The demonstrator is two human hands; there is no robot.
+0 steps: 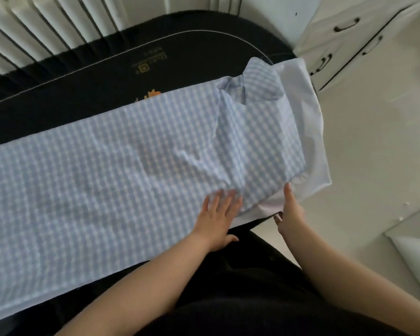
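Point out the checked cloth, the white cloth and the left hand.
checked cloth [107, 190]: head view, flat middle.
white cloth [310, 132]: head view, bare right strip.
left hand [215, 214]: head view, back of hand.

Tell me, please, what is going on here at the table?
A person is working a blue checked cover over what looks like a white pillow on a dark table. The left hand presses flat on the cover; the right hand holds the pillow's near corner. The pillow's right end sticks out bare.

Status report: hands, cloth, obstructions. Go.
Left hand flat on checked cloth. Right hand gripping white cloth at near edge. Checked cloth spread over dark table. Nothing blocking.
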